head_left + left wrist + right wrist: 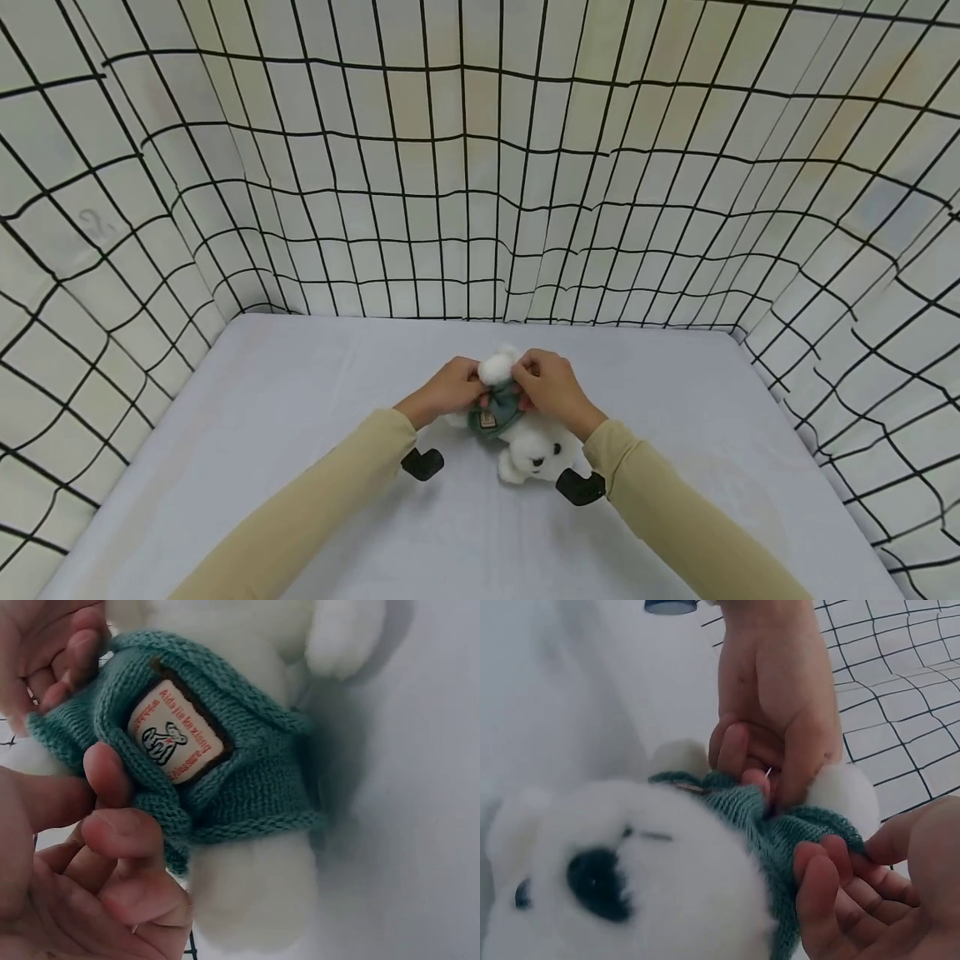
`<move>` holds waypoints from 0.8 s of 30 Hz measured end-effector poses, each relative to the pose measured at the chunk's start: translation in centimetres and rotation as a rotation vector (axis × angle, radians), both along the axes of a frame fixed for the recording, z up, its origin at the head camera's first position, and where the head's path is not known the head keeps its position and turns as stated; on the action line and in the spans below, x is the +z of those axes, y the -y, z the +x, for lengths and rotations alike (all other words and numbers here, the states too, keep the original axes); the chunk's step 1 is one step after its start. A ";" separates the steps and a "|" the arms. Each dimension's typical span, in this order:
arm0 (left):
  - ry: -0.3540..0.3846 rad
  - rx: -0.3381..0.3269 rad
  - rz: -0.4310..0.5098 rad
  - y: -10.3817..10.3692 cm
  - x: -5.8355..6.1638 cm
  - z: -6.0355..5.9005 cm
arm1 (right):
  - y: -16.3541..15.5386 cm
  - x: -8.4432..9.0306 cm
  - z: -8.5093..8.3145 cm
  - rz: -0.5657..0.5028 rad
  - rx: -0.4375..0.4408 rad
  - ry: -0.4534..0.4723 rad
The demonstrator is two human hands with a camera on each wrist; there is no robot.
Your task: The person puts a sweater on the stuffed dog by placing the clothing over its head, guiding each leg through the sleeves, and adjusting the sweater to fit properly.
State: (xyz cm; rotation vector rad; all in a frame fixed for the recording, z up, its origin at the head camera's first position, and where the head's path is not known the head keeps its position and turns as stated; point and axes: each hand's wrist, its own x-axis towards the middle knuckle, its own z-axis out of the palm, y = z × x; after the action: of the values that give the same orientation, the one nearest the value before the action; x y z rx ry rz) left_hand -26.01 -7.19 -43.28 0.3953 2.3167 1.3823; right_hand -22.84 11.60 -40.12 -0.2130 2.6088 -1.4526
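Hands meet over a white plush bear (536,450) lying face-up on the grey table (300,467), head toward the person. The left hand (447,390) and the right hand (551,387) each pinch the hem of its teal knitted sweater (495,411), bunched at the waist. Judging by the grip, the garment is mid-way along the body; the next move calls for an even pull on both sides.

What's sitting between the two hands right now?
The white plush bear's green knit sweater and rear end; left hand and right hand each pinch the sweater's hem, clearest in the head view.
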 end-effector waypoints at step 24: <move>-0.031 0.277 0.115 -1.1 -0.5 1.0 | 0.2 0.2 0.2 -0.058 -0.032 0.129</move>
State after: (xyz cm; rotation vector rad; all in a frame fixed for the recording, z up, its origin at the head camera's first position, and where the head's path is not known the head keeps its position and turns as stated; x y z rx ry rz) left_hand -25.00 -6.05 -43.78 0.1323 2.3934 1.6549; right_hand -22.62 11.42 -39.96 -0.0818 2.4812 -1.5011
